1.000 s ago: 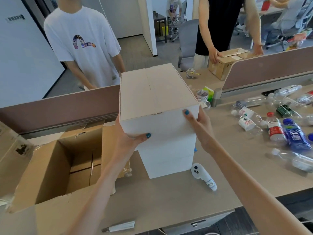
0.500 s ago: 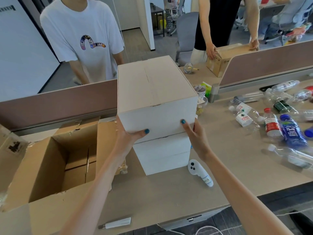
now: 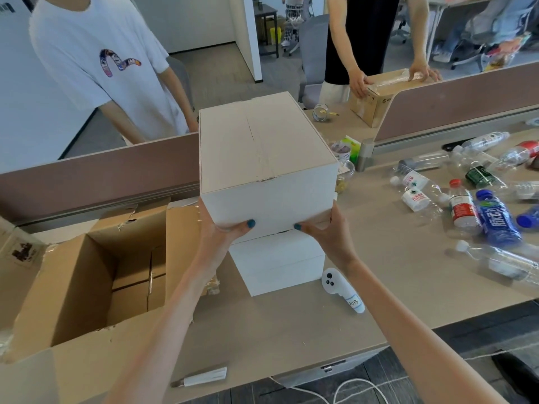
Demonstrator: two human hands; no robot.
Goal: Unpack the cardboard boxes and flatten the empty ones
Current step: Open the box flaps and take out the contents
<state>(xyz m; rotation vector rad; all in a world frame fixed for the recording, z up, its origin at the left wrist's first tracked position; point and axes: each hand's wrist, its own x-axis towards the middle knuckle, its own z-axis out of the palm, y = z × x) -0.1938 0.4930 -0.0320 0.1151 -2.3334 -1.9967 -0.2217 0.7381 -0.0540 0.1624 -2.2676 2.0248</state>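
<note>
A closed white cardboard box (image 3: 262, 158) is held above a second white box (image 3: 277, 260) that stands on the desk. My left hand (image 3: 217, 228) grips its lower left corner, thumb on the front face. My right hand (image 3: 323, 228) grips its lower right corner the same way. To the left stands a large open brown carton (image 3: 52, 290) with smaller brown boxes (image 3: 137, 284) inside.
A white controller (image 3: 341, 287) lies right of the lower box. Several plastic bottles (image 3: 463, 208) are scattered at the right. A utility knife (image 3: 201, 380) lies at the front edge. Two people stand behind the desk divider (image 3: 96, 176), one holding a brown box (image 3: 376, 97).
Both hands have slid down to the bottom corners of the upper white box, and it has risen slightly off the lower one.
</note>
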